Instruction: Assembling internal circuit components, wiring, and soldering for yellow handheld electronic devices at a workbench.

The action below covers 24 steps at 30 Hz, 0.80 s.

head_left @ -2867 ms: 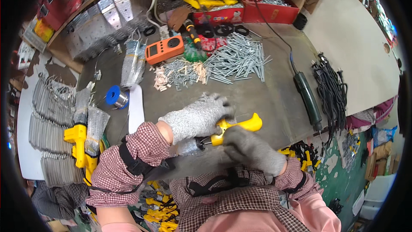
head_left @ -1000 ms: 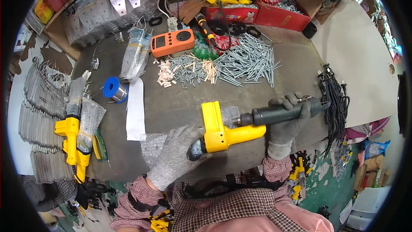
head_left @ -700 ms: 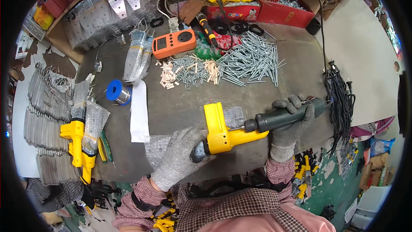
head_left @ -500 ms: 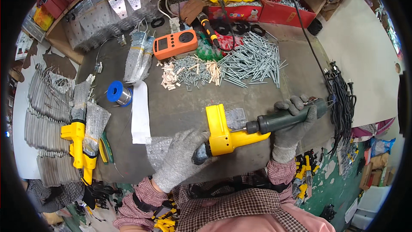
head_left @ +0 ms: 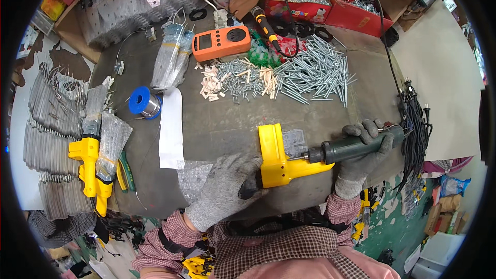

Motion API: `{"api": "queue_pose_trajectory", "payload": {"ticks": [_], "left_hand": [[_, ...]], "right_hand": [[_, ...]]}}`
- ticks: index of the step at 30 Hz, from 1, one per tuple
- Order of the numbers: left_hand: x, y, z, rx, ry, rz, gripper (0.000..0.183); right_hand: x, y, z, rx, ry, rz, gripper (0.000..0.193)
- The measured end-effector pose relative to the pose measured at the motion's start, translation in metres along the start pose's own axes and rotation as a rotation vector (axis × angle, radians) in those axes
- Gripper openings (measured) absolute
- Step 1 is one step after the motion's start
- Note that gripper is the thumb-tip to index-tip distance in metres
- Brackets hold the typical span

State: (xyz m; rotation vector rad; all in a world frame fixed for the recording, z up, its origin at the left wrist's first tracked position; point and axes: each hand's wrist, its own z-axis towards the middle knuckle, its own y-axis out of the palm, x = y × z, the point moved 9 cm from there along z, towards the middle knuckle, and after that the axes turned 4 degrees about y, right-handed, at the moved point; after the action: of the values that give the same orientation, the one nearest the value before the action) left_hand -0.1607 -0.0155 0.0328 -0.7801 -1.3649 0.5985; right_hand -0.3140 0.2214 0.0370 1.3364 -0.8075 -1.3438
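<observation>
A yellow tool body point(head_left: 279, 163) lies near the front edge of the counter point(head_left: 227, 129), a little right of the middle. The left hand point(head_left: 225, 191), in a grey glove, is curled around the tool's dark back end and keeps it still. The right hand point(head_left: 364, 150) is wrapped tight around a dark green power screwdriver point(head_left: 356, 144), and its tip touches the side of the yellow tool. It looks like a screw is being driven in or taken out there. The next move likely needs the tip kept straight on the screw, with a firm push. There is bare grey counter just behind the tool. Farther back lie a heap of long silver nails point(head_left: 315, 75) and an orange meter point(head_left: 221, 43). A bunch of black cables point(head_left: 413, 124) hangs at the right edge, close to the right hand, so room is tight there.
</observation>
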Motion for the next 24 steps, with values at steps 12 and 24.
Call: {"api": "queue_pose_trajectory", "payload": {"ticks": [12, 24], "left_hand": [[-0.003, 0.004, -0.001, -0.011, 0.035, 0.046, 0.07], [-0.004, 0.006, -0.002, -0.003, 0.063, 0.059, 0.071]], "right_hand": [[0.009, -0.009, 0.005, 0.004, -0.01, 0.129, 0.031], [0.019, -0.009, 0.01, 0.032, 0.049, 0.142, 0.033]]}}
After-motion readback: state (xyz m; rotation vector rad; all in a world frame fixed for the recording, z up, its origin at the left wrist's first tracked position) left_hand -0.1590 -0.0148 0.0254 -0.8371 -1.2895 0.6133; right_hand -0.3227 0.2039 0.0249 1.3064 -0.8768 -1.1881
